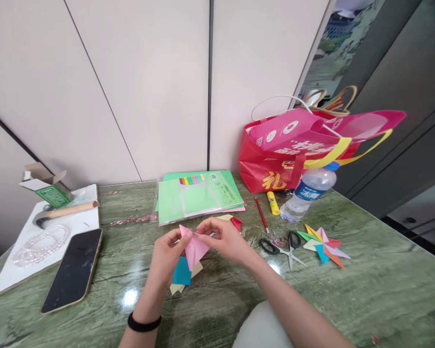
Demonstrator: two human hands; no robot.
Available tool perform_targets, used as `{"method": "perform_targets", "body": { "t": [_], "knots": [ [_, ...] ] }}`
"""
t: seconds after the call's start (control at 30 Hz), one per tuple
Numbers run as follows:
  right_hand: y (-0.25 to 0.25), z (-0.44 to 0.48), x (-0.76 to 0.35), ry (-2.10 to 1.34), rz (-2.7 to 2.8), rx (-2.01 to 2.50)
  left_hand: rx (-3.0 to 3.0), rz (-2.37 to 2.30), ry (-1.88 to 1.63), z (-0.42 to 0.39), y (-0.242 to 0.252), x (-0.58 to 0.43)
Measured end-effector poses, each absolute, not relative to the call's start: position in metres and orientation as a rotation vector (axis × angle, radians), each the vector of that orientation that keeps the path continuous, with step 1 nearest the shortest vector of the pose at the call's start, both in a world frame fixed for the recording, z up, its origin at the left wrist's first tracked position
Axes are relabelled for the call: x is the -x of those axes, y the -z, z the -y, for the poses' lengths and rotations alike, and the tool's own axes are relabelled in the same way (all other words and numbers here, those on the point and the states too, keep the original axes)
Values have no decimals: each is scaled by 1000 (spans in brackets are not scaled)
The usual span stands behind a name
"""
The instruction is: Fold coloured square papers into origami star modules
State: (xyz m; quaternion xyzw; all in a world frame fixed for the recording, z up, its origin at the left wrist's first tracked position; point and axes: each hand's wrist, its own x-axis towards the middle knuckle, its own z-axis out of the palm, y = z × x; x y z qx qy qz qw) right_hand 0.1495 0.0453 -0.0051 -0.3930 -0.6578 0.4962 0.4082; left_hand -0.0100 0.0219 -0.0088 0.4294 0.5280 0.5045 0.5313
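Note:
A folded piece of pink paper (195, 250) is held up between both hands, its creased point facing down. My left hand (167, 255) pinches its left side between thumb and fingers. From the right, my right hand (223, 238) grips the upper edge with its fingertips. Below the pink paper, a blue paper square (181, 272) and cream paper pieces (177, 288) lie on the table. Behind my right hand some red folded paper (236, 224) shows in part. To the right lies a multicoloured folded paper star (324, 245).
Scissors (283, 251), a red pencil (261, 214), a yellow glue stick (273, 203) and a water bottle (309, 192) are right. Behind them stands a red bag (253, 162). Green paper packs (199, 195) lie at the back. A phone (73, 269) and a wooden-handled tool (72, 209) are left.

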Motion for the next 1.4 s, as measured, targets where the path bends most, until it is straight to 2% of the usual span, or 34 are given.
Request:
{"method": "perform_targets", "body": {
  "t": [0.3,1.07,1.4],
  "knots": [
    [9,-51,-150,-1319,1518,1072,-1031,-1258,-1196,-22,8,8],
    [10,-51,-152,-1362,1587,970,-1075,-1239,-1237,-20,4,8],
    [6,-48,-152,-1507,1487,950,-1076,-1289,-1217,-19,2,5]
  ]
}}
